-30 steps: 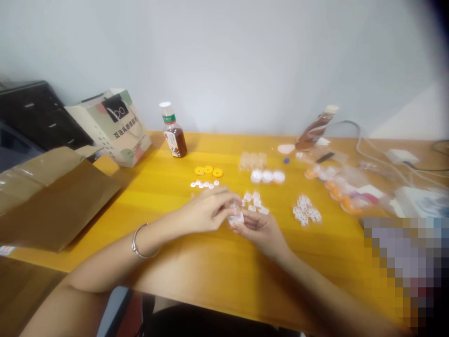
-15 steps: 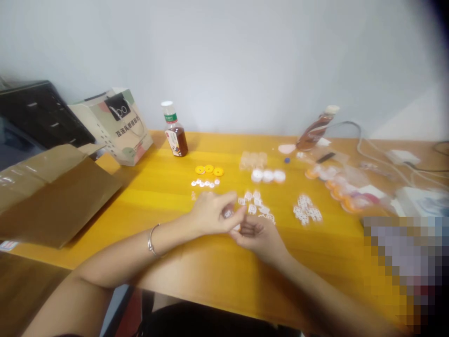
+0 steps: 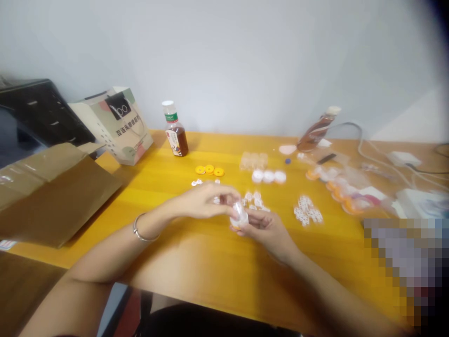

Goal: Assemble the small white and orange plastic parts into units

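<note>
Between my hands is a small clear-and-white rounded piece with an orange base (image 3: 239, 215), blurred by motion. My right hand (image 3: 268, 229) grips it from the right, thumb below and fingers behind. My left hand (image 3: 206, 200) curls over from the left, its fingertips closed at the top and side of the same piece. Just beyond the hands lie loose white cut-out pieces (image 3: 257, 202), partly hidden by the fingers. Small white discs (image 3: 196, 182) show behind my left hand, and a row of yellow rings (image 3: 209, 169) lies farther back.
White round pieces (image 3: 268, 176) and clear cups (image 3: 253, 160) lie mid-table. More white cut-outs (image 3: 307, 210) and orange-based pieces (image 3: 338, 189) are at right. A drink bottle (image 3: 176, 133), a tilted bottle (image 3: 318, 128), a paper bag (image 3: 115, 124) and a cardboard box (image 3: 59, 196) stand around; cables trail right.
The piece has been turned so its clear-and-white side now shows between the hands. My left hand has shifted left and its grasp has changed; the right hand has risen slightly.
</note>
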A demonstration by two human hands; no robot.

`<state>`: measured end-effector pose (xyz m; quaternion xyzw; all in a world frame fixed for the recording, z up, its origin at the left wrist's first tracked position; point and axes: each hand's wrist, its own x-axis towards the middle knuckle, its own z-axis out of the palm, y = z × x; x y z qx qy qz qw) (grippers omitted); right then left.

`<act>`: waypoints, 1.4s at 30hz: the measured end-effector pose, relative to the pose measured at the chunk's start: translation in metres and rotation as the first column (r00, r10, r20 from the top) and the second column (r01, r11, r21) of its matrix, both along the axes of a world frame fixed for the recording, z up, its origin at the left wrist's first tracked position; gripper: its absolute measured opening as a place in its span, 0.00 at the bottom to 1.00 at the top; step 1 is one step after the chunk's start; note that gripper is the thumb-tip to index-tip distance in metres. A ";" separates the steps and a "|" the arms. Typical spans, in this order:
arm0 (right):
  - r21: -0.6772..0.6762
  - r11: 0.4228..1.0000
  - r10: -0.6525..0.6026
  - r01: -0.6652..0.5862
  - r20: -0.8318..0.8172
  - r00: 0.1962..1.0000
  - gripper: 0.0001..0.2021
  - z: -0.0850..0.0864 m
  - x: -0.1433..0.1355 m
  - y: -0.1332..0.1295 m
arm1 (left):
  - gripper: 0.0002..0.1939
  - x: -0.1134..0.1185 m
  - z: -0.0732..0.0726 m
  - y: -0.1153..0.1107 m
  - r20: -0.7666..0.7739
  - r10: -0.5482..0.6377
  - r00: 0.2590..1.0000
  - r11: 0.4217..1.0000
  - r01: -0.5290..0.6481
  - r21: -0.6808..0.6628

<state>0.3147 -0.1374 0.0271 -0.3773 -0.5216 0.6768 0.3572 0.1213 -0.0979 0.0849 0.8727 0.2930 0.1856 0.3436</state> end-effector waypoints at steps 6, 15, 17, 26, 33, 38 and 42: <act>0.124 0.992 -0.036 0.028 0.062 0.997 0.15 0.002 -0.003 -0.002 | 0.08 0.003 0.010 -0.013 -0.119 0.069 0.991 0.983 -0.048 0.175; -0.028 0.999 0.025 -0.027 -0.077 0.997 0.11 -0.002 -0.001 0.000 | 0.12 0.002 0.003 -0.010 -0.003 0.050 0.999 0.993 -0.049 0.108; -0.103 0.993 0.039 -0.053 -0.140 0.989 0.11 -0.003 -0.001 -0.001 | 0.15 -0.001 0.003 -0.003 0.066 -0.026 0.997 1.000 0.027 -0.009; -0.109 0.993 0.036 -0.049 -0.120 0.992 0.14 -0.003 0.000 0.000 | 0.18 0.001 0.003 -0.002 0.124 0.021 0.992 1.000 -0.021 0.002; -0.074 0.995 0.064 -0.069 -0.064 0.996 0.14 -0.006 -0.002 0.000 | 0.22 -0.003 0.014 -0.006 0.057 -0.180 0.982 0.981 0.183 -0.060; -0.075 0.994 0.079 -0.081 -0.023 0.997 0.14 -0.009 -0.002 0.002 | 0.12 -0.006 0.015 -0.006 -0.062 0.042 0.997 0.999 -0.041 0.024; -0.087 0.992 0.092 -0.095 -0.032 0.995 0.14 -0.012 -0.002 0.002 | 0.15 -0.010 0.018 -0.004 -0.065 -0.229 0.971 0.972 0.225 -0.064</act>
